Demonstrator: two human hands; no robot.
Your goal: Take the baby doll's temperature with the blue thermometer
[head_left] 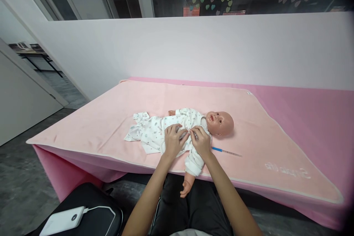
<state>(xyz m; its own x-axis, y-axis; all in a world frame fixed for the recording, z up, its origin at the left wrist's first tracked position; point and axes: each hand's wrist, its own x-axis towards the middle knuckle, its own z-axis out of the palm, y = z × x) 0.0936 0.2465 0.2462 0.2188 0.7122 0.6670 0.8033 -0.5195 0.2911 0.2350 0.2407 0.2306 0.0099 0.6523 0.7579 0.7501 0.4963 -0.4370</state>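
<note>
A baby doll (221,123) lies on its back on a pink blanket (110,110), head to the right. It wears a white printed baby outfit (153,127), whose trouser legs lie flat to the left. My left hand (173,141) is over the doll's chest, thumb and fingers curled together on the outfit's front. Close beside it, my right hand (200,141) pinches the same front edge near the collar. Whether a tie or a fastener is between the fingertips cannot be made out. One doll arm (188,182) hangs over the near table edge, between my forearms.
A blue-handled thin stick (225,151) lies right of my right hand. The blanket covers a table with a darker pink cloth (309,118). A white wall (193,51) stands behind. At lower left, a white power bank (63,222) with a cable rests on a black bag.
</note>
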